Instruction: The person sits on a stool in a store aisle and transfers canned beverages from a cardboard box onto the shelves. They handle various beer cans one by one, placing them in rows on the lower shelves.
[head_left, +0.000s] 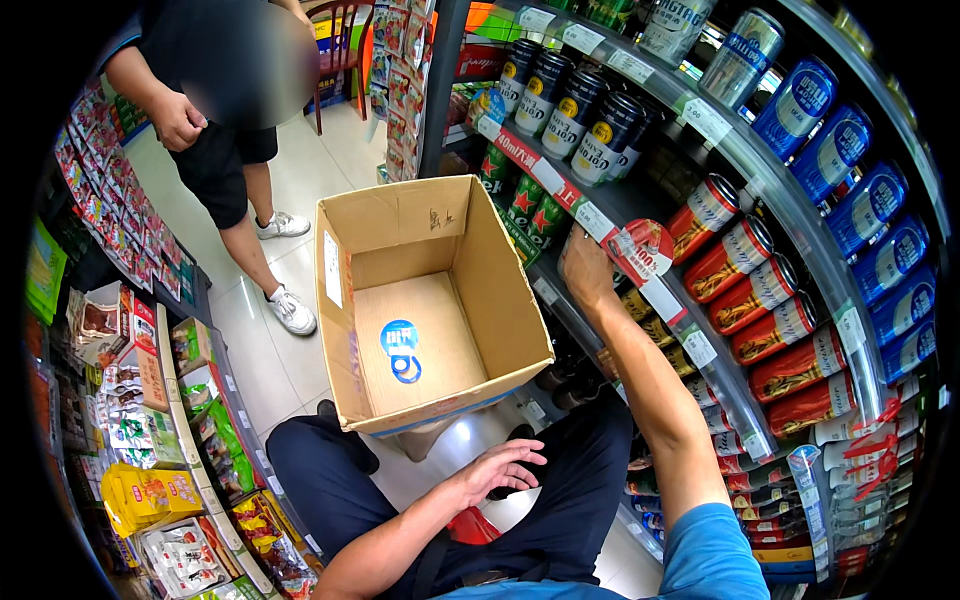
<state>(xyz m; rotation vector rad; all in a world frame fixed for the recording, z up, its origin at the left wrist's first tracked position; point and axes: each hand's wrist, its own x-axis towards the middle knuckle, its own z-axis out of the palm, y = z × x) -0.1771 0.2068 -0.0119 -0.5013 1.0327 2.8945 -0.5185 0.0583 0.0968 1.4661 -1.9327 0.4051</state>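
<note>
My left hand (504, 471) hovers above my lap with its fingers apart and nothing in them. My right hand (588, 264) reaches into the lower drinks shelf at my right, just beside the Heineken cans (534, 214). Its fingertips are partly behind the shelf's price strip (596, 219), so what they touch is hidden. Before my knees an open-topped cardboard box (517, 307) is raised off the floor on a support that is mostly hidden. A blue-and-white cutout tag (400, 351) lies on the box's bottom.
Corona cans (566, 112), Budweiser cans (750, 262) and blue Laoshan cans (847, 150) line the curved shelving on the right. Packaged snacks (154, 487) fill the left shelves. Another person (232, 142) stands in the aisle beyond the box. A wooden chair (341, 45) is behind.
</note>
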